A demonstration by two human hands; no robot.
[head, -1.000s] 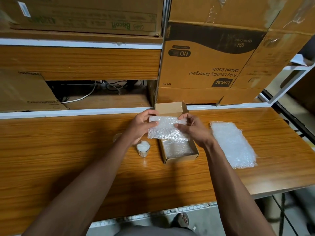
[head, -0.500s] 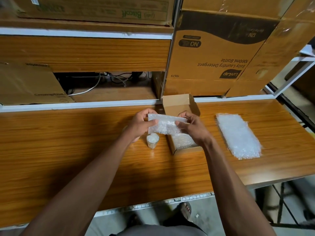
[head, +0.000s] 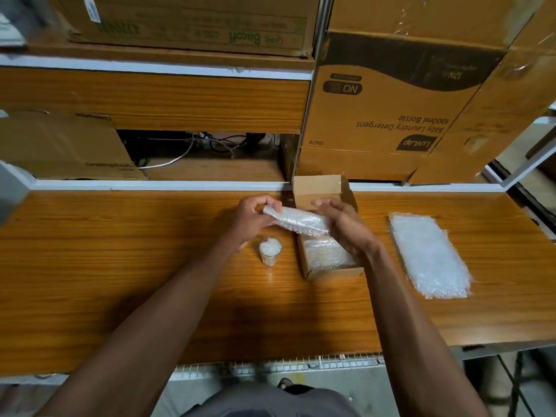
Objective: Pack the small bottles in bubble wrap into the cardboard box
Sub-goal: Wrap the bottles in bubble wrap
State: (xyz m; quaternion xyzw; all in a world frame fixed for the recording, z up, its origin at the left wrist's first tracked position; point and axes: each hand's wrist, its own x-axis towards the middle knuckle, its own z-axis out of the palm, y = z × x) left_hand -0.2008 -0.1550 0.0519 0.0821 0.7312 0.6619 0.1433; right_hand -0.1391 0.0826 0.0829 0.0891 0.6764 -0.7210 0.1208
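A small open cardboard box sits on the wooden table, its lid standing up at the back and bubble wrap lining its bottom. Over the box I hold a rolled sheet of bubble wrap. My left hand grips its left end and my right hand grips its right end. Whether a bottle is inside the roll is hidden. A small clear bottle with white contents stands upright on the table just left of the box, below my left hand.
A flat stack of bubble wrap sheets lies on the table to the right of the box. Large cardboard cartons fill the shelf behind, and a cubby with cables opens at the back left.
The flat bubble wrap sheet between my hands has been rolled into a narrower, tilted bundle over the box. The camera has shifted a little; the bottle and box stay put.
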